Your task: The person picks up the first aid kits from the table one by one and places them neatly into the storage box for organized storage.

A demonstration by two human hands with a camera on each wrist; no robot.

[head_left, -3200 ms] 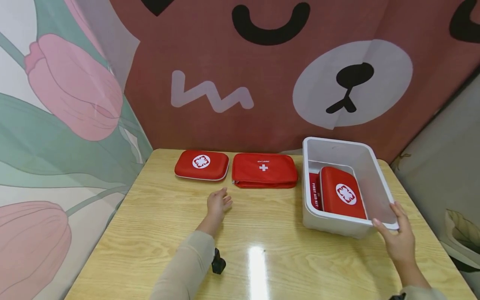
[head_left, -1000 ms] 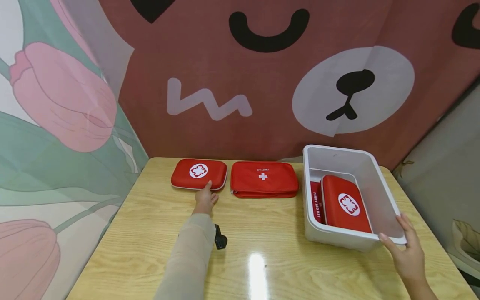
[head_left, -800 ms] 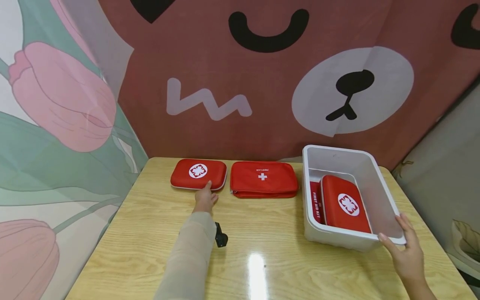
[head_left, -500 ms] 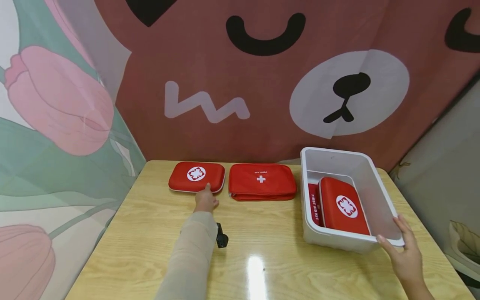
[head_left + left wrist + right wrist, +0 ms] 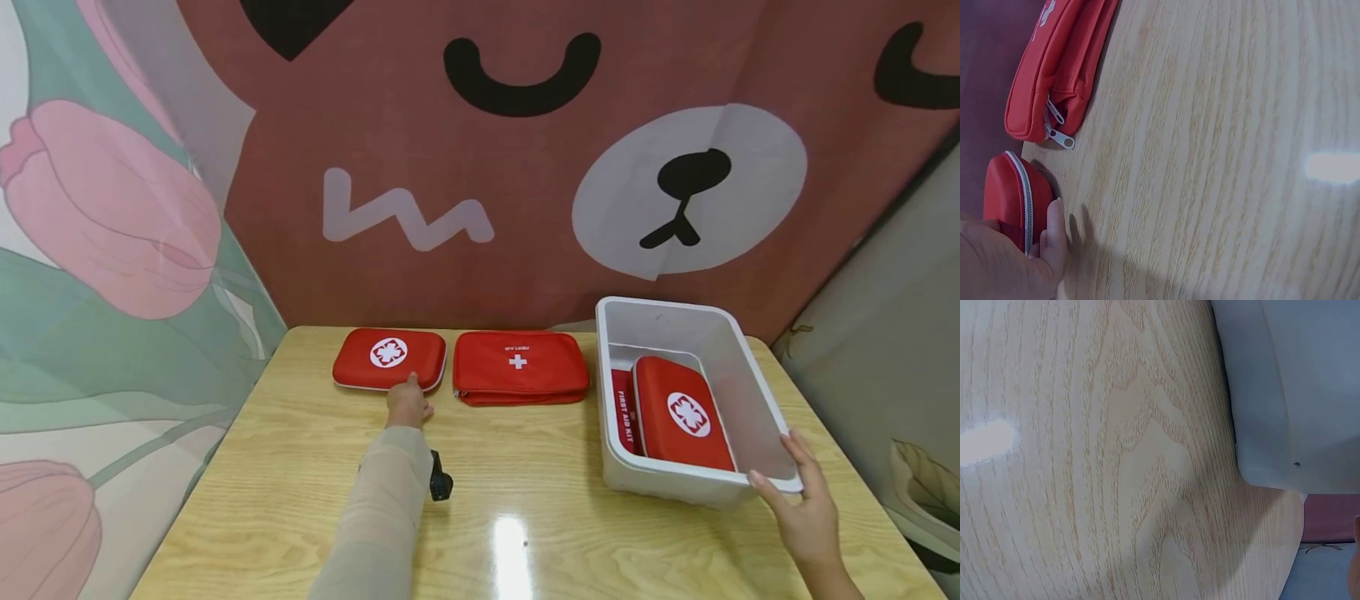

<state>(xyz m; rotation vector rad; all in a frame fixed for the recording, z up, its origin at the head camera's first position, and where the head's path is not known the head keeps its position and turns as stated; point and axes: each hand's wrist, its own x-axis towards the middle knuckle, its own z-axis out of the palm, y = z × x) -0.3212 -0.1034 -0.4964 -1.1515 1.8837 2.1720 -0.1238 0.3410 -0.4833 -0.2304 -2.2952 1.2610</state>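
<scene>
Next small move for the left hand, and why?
Probably lift the leftmost red case off the table: the left hand grips its near edge, and it rests on the wood. The right hand holds the rim of the white bin, where a similar case already sits.

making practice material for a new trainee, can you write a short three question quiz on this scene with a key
1. Multiple choice: in the head view, which corner of the white bin does the right hand hold?
A) far left
B) far right
C) near right

2. True or false: the left hand grips the pouch with the plain white cross.

3. Count: how many red items show inside the bin?

Key
1. C
2. False; it grips the front edge of the badged case to the left of that pouch.
3. Two: a second badged case and an item marked FIRST AID KIT.
</scene>
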